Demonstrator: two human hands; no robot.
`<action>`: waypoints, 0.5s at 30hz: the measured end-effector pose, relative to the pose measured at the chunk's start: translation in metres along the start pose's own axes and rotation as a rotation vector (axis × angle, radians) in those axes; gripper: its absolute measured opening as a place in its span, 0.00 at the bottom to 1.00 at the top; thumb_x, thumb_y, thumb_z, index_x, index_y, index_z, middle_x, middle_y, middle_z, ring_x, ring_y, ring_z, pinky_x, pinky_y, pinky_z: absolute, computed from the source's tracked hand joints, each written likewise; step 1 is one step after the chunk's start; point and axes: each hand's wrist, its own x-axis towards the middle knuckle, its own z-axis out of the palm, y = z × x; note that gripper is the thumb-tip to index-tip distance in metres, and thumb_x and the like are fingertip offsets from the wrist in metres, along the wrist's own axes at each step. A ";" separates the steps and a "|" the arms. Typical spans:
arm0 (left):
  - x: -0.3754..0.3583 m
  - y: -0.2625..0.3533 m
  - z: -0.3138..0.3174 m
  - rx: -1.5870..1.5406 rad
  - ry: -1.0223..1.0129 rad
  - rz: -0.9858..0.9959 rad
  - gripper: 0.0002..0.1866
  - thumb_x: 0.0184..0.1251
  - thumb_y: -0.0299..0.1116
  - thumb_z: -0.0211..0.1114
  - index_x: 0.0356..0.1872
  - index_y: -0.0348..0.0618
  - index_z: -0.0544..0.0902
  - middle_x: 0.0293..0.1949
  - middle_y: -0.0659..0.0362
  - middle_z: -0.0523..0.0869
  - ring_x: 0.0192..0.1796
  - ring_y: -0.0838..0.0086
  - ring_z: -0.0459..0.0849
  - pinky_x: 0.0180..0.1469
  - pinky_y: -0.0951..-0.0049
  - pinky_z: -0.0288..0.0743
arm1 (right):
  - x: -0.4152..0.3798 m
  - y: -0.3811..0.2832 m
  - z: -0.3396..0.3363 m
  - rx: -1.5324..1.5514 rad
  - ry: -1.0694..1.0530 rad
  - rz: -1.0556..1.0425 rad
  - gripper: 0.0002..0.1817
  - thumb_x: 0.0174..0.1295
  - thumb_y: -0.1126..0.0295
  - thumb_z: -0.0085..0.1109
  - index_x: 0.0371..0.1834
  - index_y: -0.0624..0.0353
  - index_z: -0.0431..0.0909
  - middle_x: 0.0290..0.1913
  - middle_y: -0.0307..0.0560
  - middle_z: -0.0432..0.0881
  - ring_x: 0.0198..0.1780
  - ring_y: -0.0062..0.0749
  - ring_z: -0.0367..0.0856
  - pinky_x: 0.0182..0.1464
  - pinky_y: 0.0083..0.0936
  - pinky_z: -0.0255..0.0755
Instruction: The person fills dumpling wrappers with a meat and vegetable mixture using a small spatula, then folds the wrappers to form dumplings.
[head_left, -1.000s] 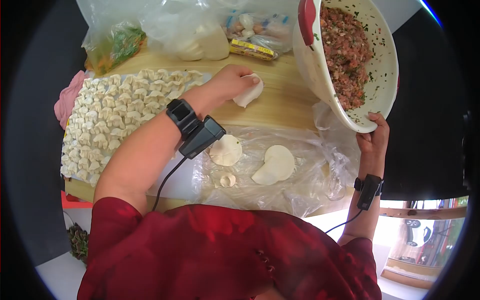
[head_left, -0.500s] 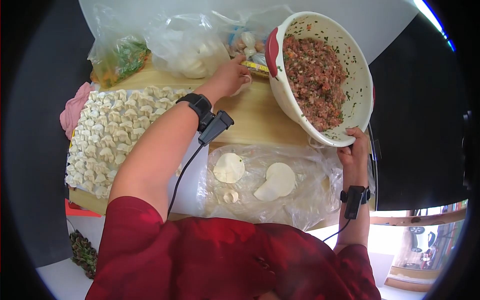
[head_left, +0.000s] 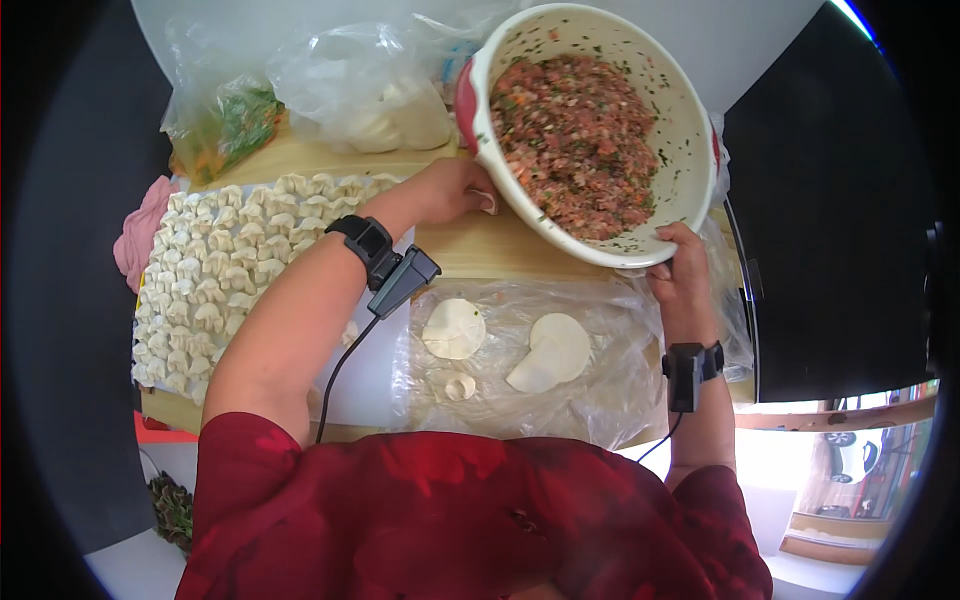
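Observation:
My right hand [head_left: 685,275] grips the near rim of a large white bowl [head_left: 690,160] with red handles, tilted toward me. Minced meat filling [head_left: 575,145] with green and orange bits lies in it. Beside the bowl's left wall is my left hand [head_left: 460,190], its fingers closed around a thin whitish piece [head_left: 488,203] that I cannot identify; the fingertips are partly hidden. In front, on a clear plastic sheet [head_left: 625,390], are a round dough wrapper [head_left: 454,328], overlapping wrappers [head_left: 552,352] and a small dough ring [head_left: 460,386].
Many folded dumplings [head_left: 210,270] stand in rows on a white board at left. Behind them are a bag of greens [head_left: 235,125] and a clear bag with white dough [head_left: 390,115]. A pink cloth [head_left: 142,230] hangs at the left edge.
The bowl has shifted left, with my right hand on its rim. My left hand has come down nearer me, and the yellow-edged packet behind it is now hidden by the bowl.

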 end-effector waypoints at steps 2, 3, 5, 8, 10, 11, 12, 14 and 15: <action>0.003 -0.015 0.008 -0.070 0.176 0.272 0.16 0.59 0.32 0.69 0.50 0.44 0.83 0.49 0.49 0.84 0.53 0.57 0.81 0.58 0.63 0.72 | -0.003 0.006 0.004 -0.112 0.014 -0.080 0.12 0.51 0.75 0.51 0.40 0.67 0.71 0.25 0.44 0.75 0.09 0.20 0.60 0.07 0.17 0.48; -0.004 -0.006 0.004 -0.138 0.212 0.332 0.20 0.59 0.30 0.69 0.53 0.43 0.81 0.49 0.50 0.85 0.54 0.58 0.80 0.59 0.63 0.71 | -0.006 0.008 0.011 -0.107 0.018 -0.089 0.12 0.51 0.75 0.51 0.40 0.67 0.71 0.25 0.44 0.75 0.09 0.20 0.60 0.07 0.17 0.48; -0.014 0.001 -0.006 -0.097 0.179 0.322 0.23 0.59 0.27 0.69 0.57 0.42 0.78 0.49 0.50 0.85 0.55 0.60 0.80 0.60 0.62 0.71 | -0.013 0.004 0.023 -0.128 0.059 -0.166 0.12 0.51 0.75 0.51 0.39 0.67 0.71 0.25 0.44 0.75 0.09 0.19 0.60 0.07 0.17 0.49; -0.033 0.011 -0.023 -0.203 0.159 0.019 0.17 0.62 0.28 0.66 0.53 0.42 0.81 0.47 0.52 0.87 0.48 0.64 0.84 0.53 0.67 0.74 | -0.005 -0.006 0.020 -0.191 0.040 -0.076 0.14 0.51 0.77 0.49 0.43 0.68 0.69 0.28 0.45 0.74 0.13 0.21 0.64 0.08 0.17 0.50; -0.038 0.004 -0.027 -0.198 0.154 0.064 0.16 0.63 0.30 0.65 0.52 0.40 0.81 0.44 0.54 0.88 0.45 0.66 0.85 0.50 0.69 0.75 | -0.002 -0.008 0.015 -0.225 0.004 -0.027 0.18 0.51 0.79 0.48 0.48 0.68 0.67 0.30 0.47 0.73 0.16 0.22 0.66 0.08 0.17 0.49; -0.040 0.001 -0.028 -0.199 0.149 0.097 0.14 0.65 0.31 0.64 0.51 0.39 0.82 0.41 0.55 0.88 0.42 0.69 0.85 0.47 0.71 0.76 | -0.004 -0.008 0.017 -0.217 0.006 -0.030 0.18 0.51 0.79 0.48 0.48 0.68 0.67 0.30 0.47 0.73 0.16 0.22 0.66 0.08 0.17 0.49; -0.048 0.006 -0.032 -0.193 0.143 0.102 0.14 0.65 0.31 0.64 0.51 0.39 0.82 0.41 0.55 0.88 0.42 0.69 0.85 0.47 0.71 0.76 | -0.006 -0.009 0.019 -0.232 -0.008 -0.039 0.18 0.52 0.79 0.48 0.49 0.68 0.67 0.29 0.47 0.73 0.15 0.22 0.66 0.08 0.17 0.49; -0.069 0.022 -0.038 -0.314 0.063 -0.140 0.12 0.68 0.33 0.62 0.47 0.37 0.83 0.38 0.59 0.88 0.39 0.74 0.85 0.42 0.76 0.77 | -0.006 -0.009 0.020 -0.236 -0.008 -0.044 0.19 0.52 0.79 0.48 0.49 0.68 0.67 0.29 0.47 0.73 0.15 0.22 0.66 0.08 0.17 0.49; -0.079 0.036 -0.041 -0.306 0.054 -0.132 0.12 0.68 0.33 0.62 0.47 0.37 0.83 0.38 0.59 0.88 0.39 0.74 0.85 0.42 0.76 0.77 | -0.004 -0.008 0.019 -0.254 -0.021 -0.026 0.18 0.53 0.77 0.49 0.50 0.67 0.67 0.29 0.45 0.73 0.15 0.21 0.65 0.08 0.17 0.49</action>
